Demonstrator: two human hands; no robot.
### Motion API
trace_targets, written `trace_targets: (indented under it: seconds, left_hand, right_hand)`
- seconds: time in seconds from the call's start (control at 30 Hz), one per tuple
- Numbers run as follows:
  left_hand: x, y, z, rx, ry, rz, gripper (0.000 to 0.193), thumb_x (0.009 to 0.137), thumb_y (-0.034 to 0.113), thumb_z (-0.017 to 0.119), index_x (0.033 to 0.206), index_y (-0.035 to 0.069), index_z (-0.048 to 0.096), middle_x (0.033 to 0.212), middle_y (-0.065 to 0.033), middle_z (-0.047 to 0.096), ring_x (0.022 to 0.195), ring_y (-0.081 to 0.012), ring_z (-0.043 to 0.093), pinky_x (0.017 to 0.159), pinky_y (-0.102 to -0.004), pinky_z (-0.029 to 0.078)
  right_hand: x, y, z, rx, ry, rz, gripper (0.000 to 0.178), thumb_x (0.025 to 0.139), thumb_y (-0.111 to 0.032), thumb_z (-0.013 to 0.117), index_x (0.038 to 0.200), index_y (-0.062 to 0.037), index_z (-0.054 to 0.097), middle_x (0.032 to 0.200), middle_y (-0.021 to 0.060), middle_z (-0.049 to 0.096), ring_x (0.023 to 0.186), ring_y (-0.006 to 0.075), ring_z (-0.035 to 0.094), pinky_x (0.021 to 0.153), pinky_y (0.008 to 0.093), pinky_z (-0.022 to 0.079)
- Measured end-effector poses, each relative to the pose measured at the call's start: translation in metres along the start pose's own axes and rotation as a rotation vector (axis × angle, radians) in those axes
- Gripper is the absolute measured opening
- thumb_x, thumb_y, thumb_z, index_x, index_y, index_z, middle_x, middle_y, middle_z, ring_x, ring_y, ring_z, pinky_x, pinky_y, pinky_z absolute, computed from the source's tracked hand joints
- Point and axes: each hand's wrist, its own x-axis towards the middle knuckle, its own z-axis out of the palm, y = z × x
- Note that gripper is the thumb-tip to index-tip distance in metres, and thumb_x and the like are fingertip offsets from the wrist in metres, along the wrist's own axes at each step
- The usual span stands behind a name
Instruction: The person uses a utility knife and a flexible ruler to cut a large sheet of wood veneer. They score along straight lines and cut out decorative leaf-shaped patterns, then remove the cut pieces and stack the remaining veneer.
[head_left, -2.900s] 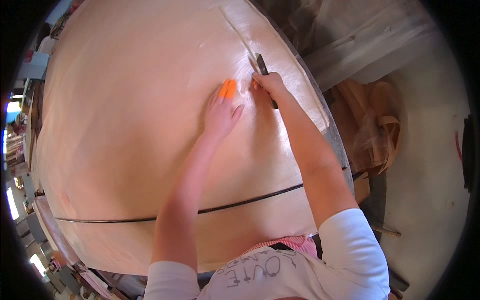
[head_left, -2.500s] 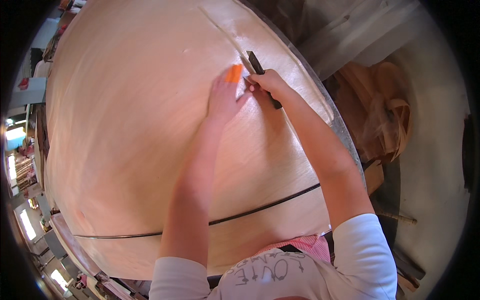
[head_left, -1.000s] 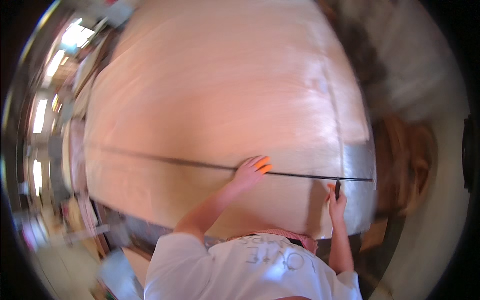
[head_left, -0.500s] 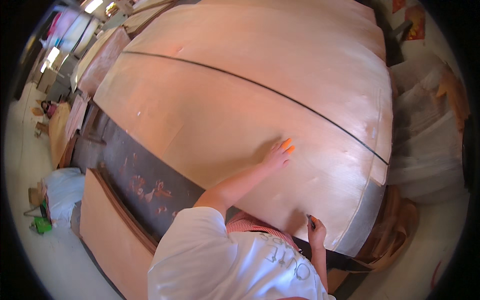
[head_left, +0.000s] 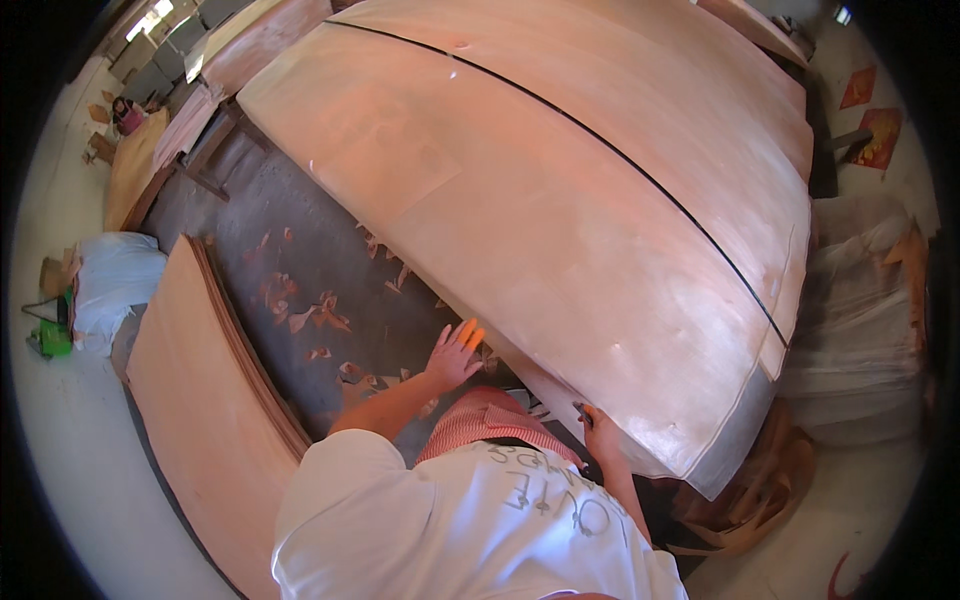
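Note:
A broad, pale pinkish wood veneer sheet (head_left: 560, 240) lies before me, with a thin black line or cord (head_left: 620, 152) running across it. Beside its near edge, over the gap above the floor, is my left hand (head_left: 452, 358). Its fingers are spread and hold nothing; orange covers sit on some fingertips. My right hand (head_left: 603, 436) is closed round a small dark tool (head_left: 583, 410) at the sheet's near edge, towards the right. The tool's tip points at the veneer, but its exact kind is too small to tell.
A stack of veneer sheets (head_left: 205, 400) stands at my left. Torn veneer scraps (head_left: 318, 312) litter the dark floor. Further left are a pale blue covered bundle (head_left: 118, 285) and a green object (head_left: 50, 338). Veneer strips (head_left: 750, 500) and plastic sheeting (head_left: 855, 320) lie to the right.
My left hand has come off the veneer's surface, back towards me and past its near edge. My right hand, still holding the tool, has shifted to the left. The view has turned somewhat.

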Motion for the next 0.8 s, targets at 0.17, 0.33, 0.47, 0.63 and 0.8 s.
trace_targets:
  seconds: [0.17, 0.33, 0.47, 0.63, 0.8]
  left_hand:
    - [-0.095, -0.026, 0.028, -0.217, -0.017, -0.340, 0.055, 0.080, 0.035, 0.052, 0.123, 0.004, 0.038, 0.117, -0.0207, 0.048, 0.100, -0.0349, 0.051, 0.083, -0.0401, 0.043]
    - [-0.200, -0.068, 0.038, -0.189, -0.688, -0.410, 0.042, 0.081, 0.032, 0.051, 0.116, 0.008, 0.045, 0.098, -0.0186, 0.057, 0.087, -0.0340, 0.056, 0.075, -0.0433, 0.043]
    - [-0.281, -0.117, 0.062, -0.198, -0.772, -0.341, 0.044, 0.079, 0.038, 0.051, 0.108, 0.005, 0.051, 0.099, -0.0168, 0.059, 0.091, -0.0332, 0.056, 0.077, -0.0413, 0.045]
    - [-0.332, -0.141, 0.061, -0.243, -0.705, -0.532, 0.040, 0.078, 0.037, 0.052, 0.101, 0.004, 0.057, 0.098, -0.0160, 0.060, 0.093, -0.0311, 0.056, 0.079, -0.0400, 0.045]
    - [-0.329, -0.191, 0.049, -0.448, -0.675, -0.635, 0.041, 0.077, 0.036, 0.053, 0.103, 0.005, 0.058, 0.099, -0.0171, 0.060, 0.094, -0.0306, 0.056, 0.080, -0.0391, 0.044]
  right_hand:
    - [-0.023, -0.033, 0.030, -0.052, -0.120, -0.071, 0.024, 0.078, -0.013, 0.055, 0.102, -0.0108, 0.058, 0.091, 0.0140, 0.060, 0.083, 0.0329, 0.057, 0.071, 0.0400, 0.045]
    - [-0.075, -0.032, 0.093, -0.006, -0.181, -0.045, 0.025, 0.080, -0.018, 0.054, 0.104, -0.0133, 0.059, 0.089, 0.0152, 0.061, 0.083, 0.0324, 0.058, 0.070, 0.0400, 0.046]
    - [-0.110, -0.044, 0.123, -0.008, -0.316, 0.062, 0.024, 0.081, -0.020, 0.052, 0.104, -0.0156, 0.059, 0.086, 0.0144, 0.062, 0.081, 0.0320, 0.059, 0.068, 0.0396, 0.047]
    - [-0.101, -0.073, 0.150, -0.024, -0.433, 0.064, 0.025, 0.082, -0.020, 0.051, 0.105, -0.0168, 0.059, 0.087, 0.0144, 0.062, 0.081, 0.0321, 0.059, 0.070, 0.0399, 0.046]
    - [-0.054, -0.135, 0.176, -0.122, -0.426, -0.027, 0.026, 0.080, -0.020, 0.052, 0.105, -0.0152, 0.060, 0.087, 0.0156, 0.062, 0.081, 0.0311, 0.060, 0.071, 0.0392, 0.046]
